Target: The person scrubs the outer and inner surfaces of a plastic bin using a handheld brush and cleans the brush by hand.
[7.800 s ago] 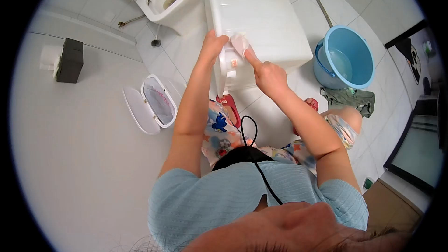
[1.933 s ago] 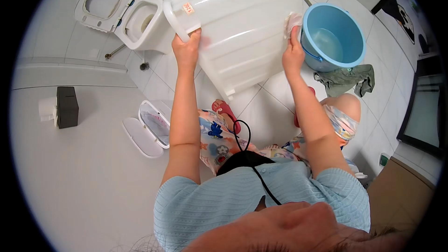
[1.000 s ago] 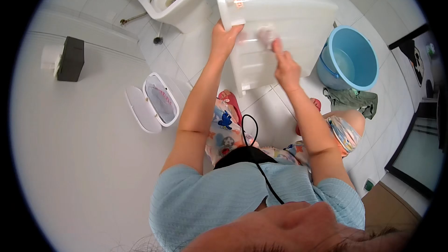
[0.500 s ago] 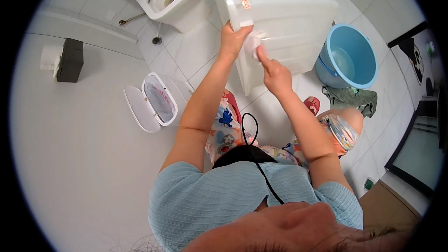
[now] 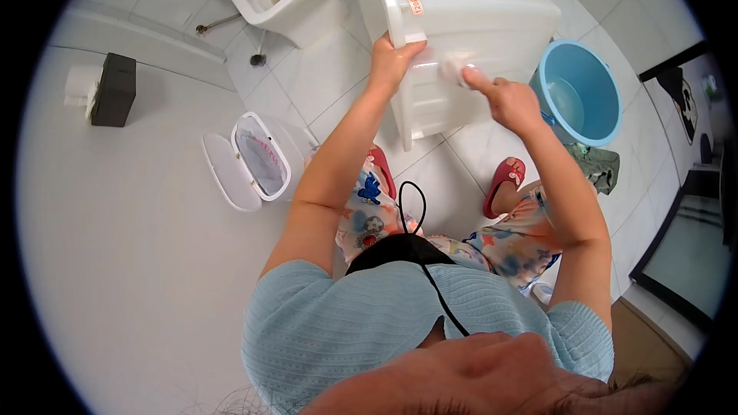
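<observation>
A large translucent white plastic storage box [image 5: 492, 23] with an orange label stands tilted in front of me. My left hand [image 5: 390, 63] is closed round its rim, the thumb on the outer side near a white latch. In my right hand [image 5: 509, 101] is a small white pad [image 5: 455, 71], pressed to the box's side. Motion blurs the pad, so I cannot tell its exact kind. Its fingers point left toward the rim.
Right of the box stands a blue bucket [image 5: 583, 92] with water, a dark green cloth [image 5: 598, 167] beside it. A toilet [image 5: 307, 11] is at the upper left. Nearer on the left is an open white trash bin [image 5: 263, 155]. Red slippers [image 5: 507, 184] are on the tiled floor.
My right hand has moved right along the box's side with the white pad, away from the rim. My left hand keeps its hold on the rim.
</observation>
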### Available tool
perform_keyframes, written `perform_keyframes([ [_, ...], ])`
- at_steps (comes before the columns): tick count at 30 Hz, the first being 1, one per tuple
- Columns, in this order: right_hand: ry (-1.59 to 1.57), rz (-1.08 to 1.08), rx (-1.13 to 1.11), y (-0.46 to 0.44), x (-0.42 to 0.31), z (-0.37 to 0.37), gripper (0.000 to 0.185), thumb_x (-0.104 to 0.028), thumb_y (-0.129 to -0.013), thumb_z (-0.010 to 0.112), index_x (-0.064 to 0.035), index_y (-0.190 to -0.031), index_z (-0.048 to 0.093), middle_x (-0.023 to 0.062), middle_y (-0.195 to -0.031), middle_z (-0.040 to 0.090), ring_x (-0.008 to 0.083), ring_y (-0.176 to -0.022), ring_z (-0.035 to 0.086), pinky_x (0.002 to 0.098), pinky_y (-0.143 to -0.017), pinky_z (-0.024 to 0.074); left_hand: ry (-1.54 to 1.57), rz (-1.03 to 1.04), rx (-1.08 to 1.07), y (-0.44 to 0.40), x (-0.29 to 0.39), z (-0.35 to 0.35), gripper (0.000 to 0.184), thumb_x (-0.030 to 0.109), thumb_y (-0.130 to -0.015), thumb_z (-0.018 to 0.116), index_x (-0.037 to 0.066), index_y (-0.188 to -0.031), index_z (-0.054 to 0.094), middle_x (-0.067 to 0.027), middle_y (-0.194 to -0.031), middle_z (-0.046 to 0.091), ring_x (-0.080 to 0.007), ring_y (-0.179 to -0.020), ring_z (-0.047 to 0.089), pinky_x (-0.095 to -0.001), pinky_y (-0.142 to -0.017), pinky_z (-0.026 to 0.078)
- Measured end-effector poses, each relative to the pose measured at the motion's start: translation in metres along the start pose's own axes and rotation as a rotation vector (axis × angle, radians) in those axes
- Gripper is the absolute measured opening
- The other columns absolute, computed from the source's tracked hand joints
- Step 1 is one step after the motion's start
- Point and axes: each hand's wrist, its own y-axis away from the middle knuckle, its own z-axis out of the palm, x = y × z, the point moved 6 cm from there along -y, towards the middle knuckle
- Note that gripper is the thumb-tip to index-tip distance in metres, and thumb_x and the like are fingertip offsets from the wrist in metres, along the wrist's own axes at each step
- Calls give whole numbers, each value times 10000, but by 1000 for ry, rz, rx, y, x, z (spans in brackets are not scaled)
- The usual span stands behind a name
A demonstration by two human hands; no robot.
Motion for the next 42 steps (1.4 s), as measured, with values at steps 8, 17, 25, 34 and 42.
perform_keyframes([
  [8,19,-224,-45,-29,-41,-4,625,-45,-794,526,-454,-1266,545,51,-702,585,241,-593,610,379,-510,475,3,43,-24,-5,-3,-6,324,65,-771,687,-51,-1063,605,-129,-956,666,-199,-846,640,-324,-753,510],
  [17,218,-125,-108,24,86,16,667,-18,-753,538,-458,-1254,553,48,-717,580,251,-648,626,391,-547,504,-82,-49,-114,-6,-10,-8,306,92,-772,716,-42,-1032,630,-114,-965,668,-195,-851,643,-324,-764,515],
  [25,15,-302,330,-11,-11,-6,680,-18,-720,571,-464,-1233,564,13,-668,473,193,-576,553,343,-483,465,-34,-123,-226,5,-13,-1,566,345,-818,741,-53,-1176,558,-137,-1096,622,-207,-995,594,-349,-871,475],
  [34,146,-215,521,-25,-2,-34,685,-46,-709,604,-486,-1232,560,-2,-640,456,175,-522,519,322,-443,433,-197,-70,-112,11,13,8,699,529,-837,669,-59,-1193,544,-151,-1104,615,-213,-1030,580,-338,-877,468],
  [42,81,30,505,-11,58,-40,662,14,-742,588,-407,-1254,574,25,-655,489,228,-566,545,351,-471,441,-227,41,-101,4,13,4,662,554,-834,658,-48,-1103,601,-115,-969,660,-190,-907,621,-328,-789,495],
])
